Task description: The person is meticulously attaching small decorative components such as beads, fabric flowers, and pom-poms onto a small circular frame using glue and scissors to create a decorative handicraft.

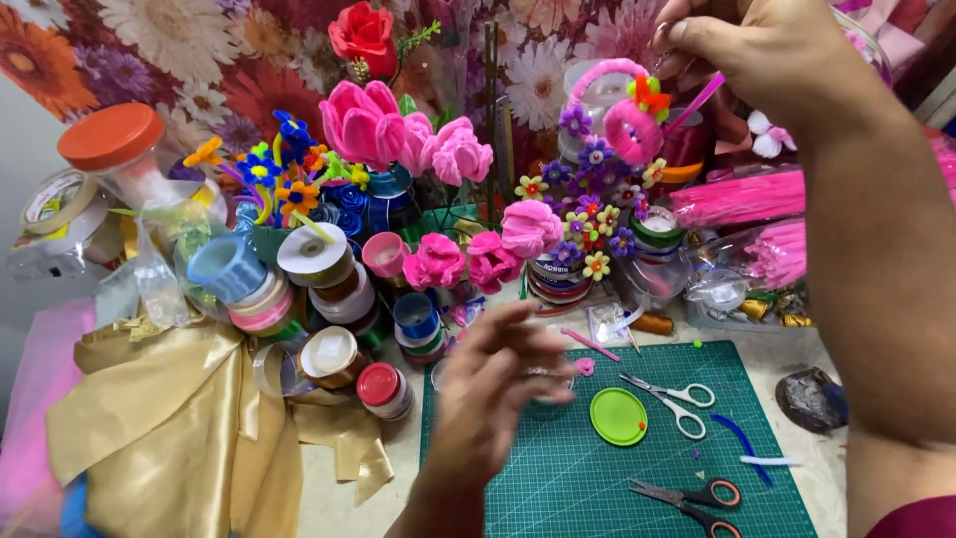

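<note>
In the head view, the right hand (757, 45) was up at one o'clock, with its fingers pinched shut on a thin pink fuzzy craft stem (697, 100) that slanted down toward a pink fuzzy loop headband with small flowers (622, 110). The left hand (498, 384) was low at six o'clock, over the left edge of the dark green cutting mat with grid lines (597, 478). Its fingers were spread loosely and a bit blurred, and I could not tell if it held anything. On the mat, at four o'clock from that hand, lay a round lime-green plastic lid (618, 415). Just past the lid were small scissors with white handles (672, 397), and lower, at five o'clock, were scissors with orange and black handles (692, 495). At nine o'clock a shiny gold satin cloth (169, 428) lay in folds. Above it stood many rolls of coloured ribbon (314, 259). At twelve o'clock were big pink fuzzy flowers (398, 130), and at two o'clock a bundle of pink fuzzy stems in a clear bag (742, 199).
</note>
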